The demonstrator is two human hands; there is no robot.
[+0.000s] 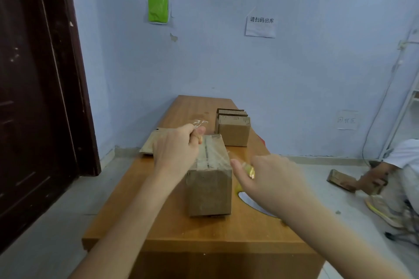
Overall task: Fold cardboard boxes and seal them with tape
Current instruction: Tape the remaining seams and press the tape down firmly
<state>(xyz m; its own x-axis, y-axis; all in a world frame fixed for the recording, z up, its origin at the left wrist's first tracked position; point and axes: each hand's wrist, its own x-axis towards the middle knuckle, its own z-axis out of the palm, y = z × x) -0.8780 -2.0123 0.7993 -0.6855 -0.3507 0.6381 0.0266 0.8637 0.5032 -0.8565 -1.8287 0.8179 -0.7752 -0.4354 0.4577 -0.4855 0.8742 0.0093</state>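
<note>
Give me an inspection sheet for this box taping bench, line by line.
Surface: wooden table, against the blue wall.
Job's things: near box with clear tape across its top; two folded boxes behind it; flat cardboard at the left edge; tape roll mostly hidden.
Clutter: nothing seen.
Hands: left hand pinches the loose tape end; right hand holds the tape roll.
Cables: white cable down the right wall.
Surroundings: dark door; paper notice; another person on the floor.

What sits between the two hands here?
In the head view, the taped cardboard box stands between the left hand and the right hand.
</note>
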